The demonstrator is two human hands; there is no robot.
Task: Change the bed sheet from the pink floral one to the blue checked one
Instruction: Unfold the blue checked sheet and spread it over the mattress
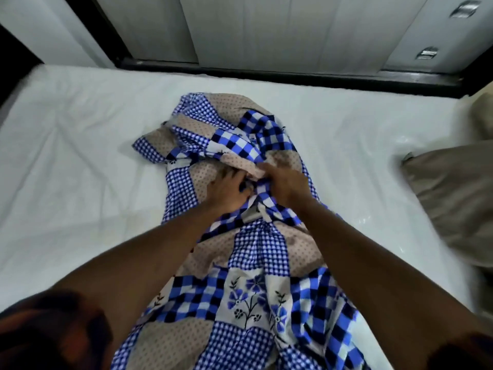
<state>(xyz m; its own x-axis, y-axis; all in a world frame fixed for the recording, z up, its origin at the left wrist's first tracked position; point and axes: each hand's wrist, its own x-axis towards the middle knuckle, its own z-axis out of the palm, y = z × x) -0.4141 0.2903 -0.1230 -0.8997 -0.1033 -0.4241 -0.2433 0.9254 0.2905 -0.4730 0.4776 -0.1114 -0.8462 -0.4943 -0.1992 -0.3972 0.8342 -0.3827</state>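
The blue checked sheet (240, 265) lies bunched in a long heap down the middle of the bare white mattress (80, 145). It has blue check patches, beige dotted patches and blue flower prints. My left hand (226, 190) digs its fingers into the folds near the heap's centre. My right hand (285, 185) grips a gathered fold of the same sheet right beside it. Both hands nearly touch. No pink floral sheet is in view.
A beige pillow (453, 198) lies at the mattress's right edge, with a second one (480, 116) behind it. White wardrobe doors (266, 28) with metal handles stand behind the dark bed frame (293, 76) at the far side.
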